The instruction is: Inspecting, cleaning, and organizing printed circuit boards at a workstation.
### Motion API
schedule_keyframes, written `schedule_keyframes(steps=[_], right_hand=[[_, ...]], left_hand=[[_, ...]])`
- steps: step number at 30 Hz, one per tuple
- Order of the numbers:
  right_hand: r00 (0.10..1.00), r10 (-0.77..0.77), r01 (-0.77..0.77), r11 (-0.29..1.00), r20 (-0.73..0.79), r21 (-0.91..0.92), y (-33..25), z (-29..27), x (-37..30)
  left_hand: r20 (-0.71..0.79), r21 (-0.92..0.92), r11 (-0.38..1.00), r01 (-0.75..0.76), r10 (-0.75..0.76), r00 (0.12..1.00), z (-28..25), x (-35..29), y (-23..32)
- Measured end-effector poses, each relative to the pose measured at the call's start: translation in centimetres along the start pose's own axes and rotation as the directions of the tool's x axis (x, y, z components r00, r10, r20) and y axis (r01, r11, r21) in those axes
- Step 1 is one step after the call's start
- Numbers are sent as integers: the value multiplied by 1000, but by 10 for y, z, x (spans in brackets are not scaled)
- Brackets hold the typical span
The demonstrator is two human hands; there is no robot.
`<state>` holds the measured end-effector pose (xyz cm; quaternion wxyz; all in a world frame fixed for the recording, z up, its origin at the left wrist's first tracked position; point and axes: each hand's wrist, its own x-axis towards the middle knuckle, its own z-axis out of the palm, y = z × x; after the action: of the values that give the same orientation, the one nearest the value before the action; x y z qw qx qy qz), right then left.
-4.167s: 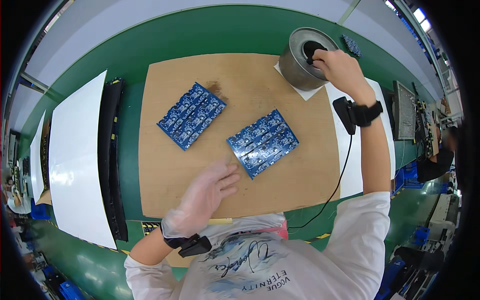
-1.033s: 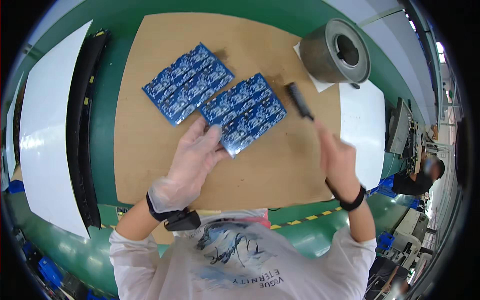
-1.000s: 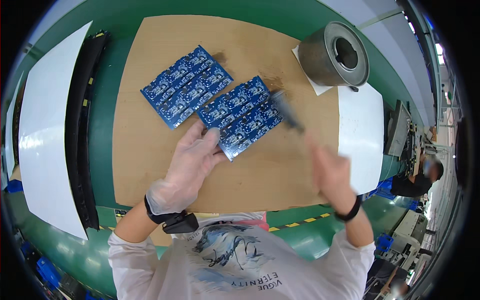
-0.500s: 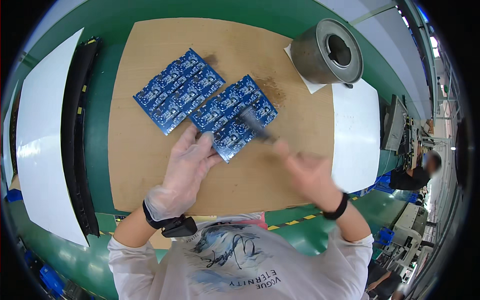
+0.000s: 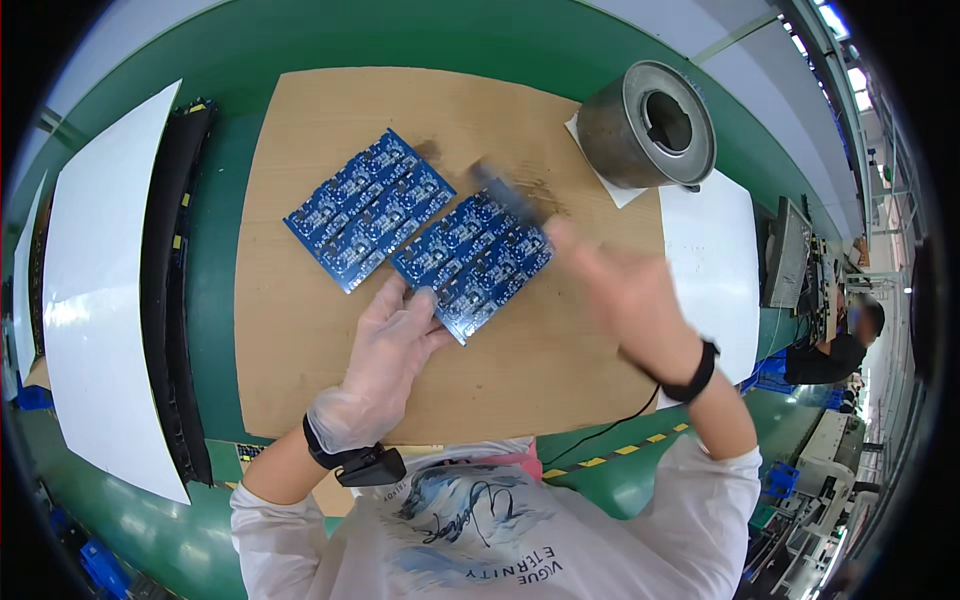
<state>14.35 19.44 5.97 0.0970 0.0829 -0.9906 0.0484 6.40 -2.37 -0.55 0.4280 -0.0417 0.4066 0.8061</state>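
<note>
Two blue circuit board panels lie side by side at a slant on a brown cardboard sheet [image 5: 330,370]. Gloved in clear plastic, my left hand [image 5: 390,340] grips the near left edge of the right circuit board panel [image 5: 470,265], thumb on top. The left circuit board panel [image 5: 370,210] is held by neither hand. My right hand [image 5: 625,290], bare and blurred by motion, is closed round the handle of a dark brush [image 5: 510,195]. The brush head is smeared, over the far corner of the right panel and the damp cardboard beyond.
A round metal can [image 5: 650,125] with a hole in its top stands on white paper at the far right. White boards lie to the right [image 5: 705,280] and left [image 5: 110,290], with a black rack [image 5: 180,290] beside the left one. A person [image 5: 850,340] sits far right.
My right hand has swept the brush from the middle of the right panel to its far edge. My left hand keeps its grip. The whole view has shifted slightly.
</note>
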Motion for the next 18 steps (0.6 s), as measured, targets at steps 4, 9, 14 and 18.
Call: schedule_keyframes(steps=[4,9,14,18], right_hand=[[993,-53,57,998,101,-31,0,8,1],[996,66,-60,993,57,-100,21,0,9],[990,35,-21,995,139,-98,7,-1,6],[981,126,-105,984,147,-141,10,-4,8]], left_hand=[[27,-14,1000,5,-4,1000,2,2,2],[41,-5,1000,-5,5,999,2,3,2],[53,-7,1000,4,-4,999,-2,0,1],[72,-8,1000,-11,11,997,-3,3,1]])
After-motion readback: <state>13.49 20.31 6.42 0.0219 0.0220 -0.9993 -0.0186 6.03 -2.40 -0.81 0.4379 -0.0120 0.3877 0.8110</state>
